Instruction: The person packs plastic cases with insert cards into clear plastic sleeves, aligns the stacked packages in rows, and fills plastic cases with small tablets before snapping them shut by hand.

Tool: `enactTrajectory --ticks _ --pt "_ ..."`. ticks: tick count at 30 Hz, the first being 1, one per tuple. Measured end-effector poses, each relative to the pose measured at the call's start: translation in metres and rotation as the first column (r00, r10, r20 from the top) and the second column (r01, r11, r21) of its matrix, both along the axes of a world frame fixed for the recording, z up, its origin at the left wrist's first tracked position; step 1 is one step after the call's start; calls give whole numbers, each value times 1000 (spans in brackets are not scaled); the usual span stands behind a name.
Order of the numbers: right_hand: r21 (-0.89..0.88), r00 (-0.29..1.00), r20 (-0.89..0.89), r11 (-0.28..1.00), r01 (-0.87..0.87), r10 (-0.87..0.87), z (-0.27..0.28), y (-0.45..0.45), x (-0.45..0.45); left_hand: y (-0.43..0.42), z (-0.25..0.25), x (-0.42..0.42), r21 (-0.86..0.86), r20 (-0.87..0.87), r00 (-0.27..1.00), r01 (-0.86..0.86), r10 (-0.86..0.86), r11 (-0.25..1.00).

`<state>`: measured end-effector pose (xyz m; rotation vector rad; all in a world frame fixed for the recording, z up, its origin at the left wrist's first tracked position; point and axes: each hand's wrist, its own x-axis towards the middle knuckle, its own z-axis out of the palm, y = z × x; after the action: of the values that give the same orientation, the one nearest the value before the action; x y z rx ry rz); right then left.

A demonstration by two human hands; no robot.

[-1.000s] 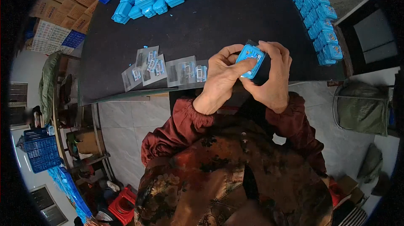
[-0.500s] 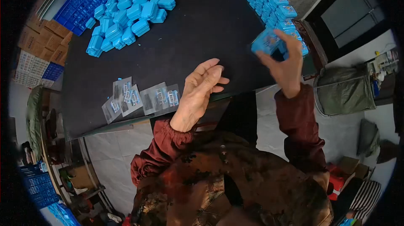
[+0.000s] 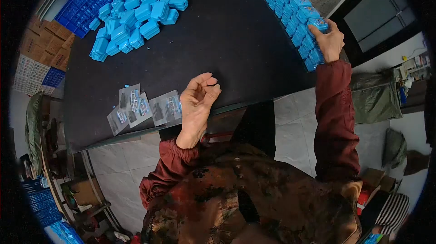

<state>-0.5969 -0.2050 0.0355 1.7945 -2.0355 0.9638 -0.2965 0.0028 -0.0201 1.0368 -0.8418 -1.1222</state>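
I've got my right hand (image 3: pixel 330 44) gripping the blue case (image 3: pixel 318 23) between its fingers atop the near end of the stacked row (image 3: pixel 282 1), presumably to align it, while my left hand (image 3: pixel 196 110), fingers loosely curled, seemingly empty, hangs near the counter's edge (image 3: pixel 247 102).

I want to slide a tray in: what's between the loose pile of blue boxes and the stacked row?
In the head view, bare black tabletop separates the pile from the row, apart from tiny specks near the pile.
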Motion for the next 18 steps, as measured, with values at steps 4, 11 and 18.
enactTrajectory --ticks 4,11,18 --pt "125 955 272 979 -159 120 8 6 -1 4 -1 3 -5 34 999 -5 5 1000" --pt "-385 947 7 875 -294 321 10 32 11 33 14 47 -235 192 883 -383 429 893" --pt "243 382 39 362 -900 923 -43 171 172 63 -28 73 -284 517 644 -492 564 823"
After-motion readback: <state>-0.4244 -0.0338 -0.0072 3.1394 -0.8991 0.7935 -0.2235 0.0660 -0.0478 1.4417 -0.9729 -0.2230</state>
